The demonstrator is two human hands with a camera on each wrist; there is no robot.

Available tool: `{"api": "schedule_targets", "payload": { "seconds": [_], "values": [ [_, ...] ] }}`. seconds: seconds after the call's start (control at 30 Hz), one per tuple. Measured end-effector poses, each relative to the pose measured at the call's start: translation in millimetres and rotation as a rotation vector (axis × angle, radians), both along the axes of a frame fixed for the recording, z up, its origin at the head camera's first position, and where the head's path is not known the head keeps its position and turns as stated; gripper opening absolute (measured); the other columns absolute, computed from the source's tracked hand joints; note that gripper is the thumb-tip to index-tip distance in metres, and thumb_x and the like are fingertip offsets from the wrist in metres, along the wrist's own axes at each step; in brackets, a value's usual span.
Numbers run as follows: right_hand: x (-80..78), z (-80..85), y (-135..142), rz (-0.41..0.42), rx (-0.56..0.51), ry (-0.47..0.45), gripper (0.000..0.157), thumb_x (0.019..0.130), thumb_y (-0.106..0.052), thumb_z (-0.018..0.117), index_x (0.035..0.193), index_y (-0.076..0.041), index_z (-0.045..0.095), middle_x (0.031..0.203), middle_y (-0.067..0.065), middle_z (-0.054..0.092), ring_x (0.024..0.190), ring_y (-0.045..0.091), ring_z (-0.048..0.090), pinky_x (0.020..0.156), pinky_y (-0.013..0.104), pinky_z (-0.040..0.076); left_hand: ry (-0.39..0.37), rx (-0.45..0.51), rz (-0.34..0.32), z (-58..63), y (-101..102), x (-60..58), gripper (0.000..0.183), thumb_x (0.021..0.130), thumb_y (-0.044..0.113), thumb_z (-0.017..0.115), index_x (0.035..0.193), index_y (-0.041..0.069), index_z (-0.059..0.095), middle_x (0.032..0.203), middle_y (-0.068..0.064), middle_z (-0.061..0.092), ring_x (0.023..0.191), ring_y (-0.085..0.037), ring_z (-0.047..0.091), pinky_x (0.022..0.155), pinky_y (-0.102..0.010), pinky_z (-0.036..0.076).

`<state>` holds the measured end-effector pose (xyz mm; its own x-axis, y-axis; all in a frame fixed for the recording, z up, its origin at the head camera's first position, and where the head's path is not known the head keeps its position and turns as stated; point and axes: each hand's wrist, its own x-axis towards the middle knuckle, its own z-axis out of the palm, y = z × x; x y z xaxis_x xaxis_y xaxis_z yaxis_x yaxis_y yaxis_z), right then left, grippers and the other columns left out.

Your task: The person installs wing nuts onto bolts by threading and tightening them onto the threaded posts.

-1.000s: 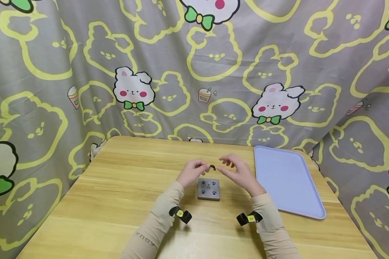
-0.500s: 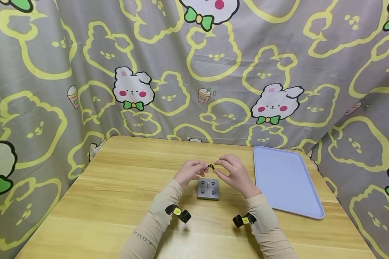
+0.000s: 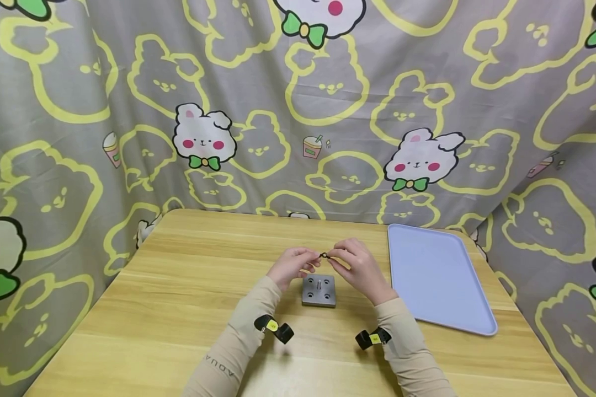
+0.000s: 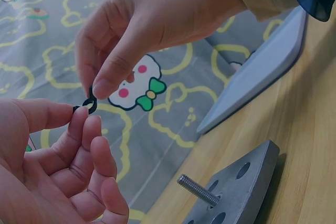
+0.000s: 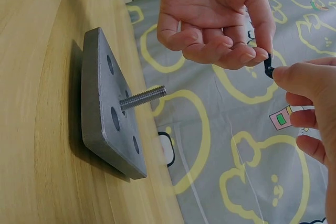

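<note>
A small black wing nut, with a ring in its middle and a wing to each side, is held in the air between both hands. My left hand pinches one wing between thumb and forefinger, its other fingers loosely bent. The opposite wing is pinched by the thumb and fingertips of my right hand. In the left wrist view the ring of the wing nut shows between the fingertips. Just below the hands lies a square grey metal plate with several holes. A threaded stud stands up from its middle.
The plate rests on a wood-grain table. A pale blue tray lies at the right of the table. Behind it hangs a grey patterned curtain. Each wrist wears a black camera.
My right hand has moved left and closed its fingertips on the free wing of the wing nut. The wing nut has turned so its ring shows. The plate stays put.
</note>
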<state>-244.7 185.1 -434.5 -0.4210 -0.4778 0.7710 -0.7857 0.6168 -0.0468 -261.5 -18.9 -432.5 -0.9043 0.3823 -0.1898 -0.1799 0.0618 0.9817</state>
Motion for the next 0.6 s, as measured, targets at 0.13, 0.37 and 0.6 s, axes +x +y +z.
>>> {"api": "schedule_targets", "payload": {
  "seconds": [0.13,0.37,0.6],
  "values": [
    [-1.3,-1.0,0.0,-0.007,0.000,0.004,0.018,0.077,-0.007,0.080,0.093,-0.010,0.072,0.094,0.003,0.066,0.088,0.019,0.060,0.080,0.036,0.054,0.017,-0.018,0.006,2.2,0.1,0.8,0.021,0.094,0.024,0.059,0.096,0.004,0.067,0.080,0.006,0.065,0.076,-0.012,0.060,0.067,-0.024,0.047],
    [-4.7,-2.9,-1.5,-0.016,-0.012,0.015,0.017,0.077,-0.007,0.079,0.093,-0.010,0.073,0.093,0.003,0.066,0.087,0.020,0.060,0.080,0.036,0.054,0.083,-0.071,0.004,-0.2,-1.8,-1.3,0.027,0.095,0.026,0.058,0.100,0.000,0.068,0.085,0.003,0.067,0.081,-0.015,0.061,0.073,-0.029,0.051],
    [-3.8,-4.1,-1.2,-0.001,-0.084,0.010,0.015,0.078,-0.004,0.078,0.090,-0.009,0.072,0.091,0.003,0.066,0.086,0.020,0.060,0.077,0.034,0.053,0.132,-0.111,0.012,-1.7,-3.4,-1.6,0.035,0.098,0.032,0.054,0.102,0.001,0.069,0.092,-0.004,0.070,0.082,-0.014,0.062,0.072,-0.028,0.052]
  ]
}}
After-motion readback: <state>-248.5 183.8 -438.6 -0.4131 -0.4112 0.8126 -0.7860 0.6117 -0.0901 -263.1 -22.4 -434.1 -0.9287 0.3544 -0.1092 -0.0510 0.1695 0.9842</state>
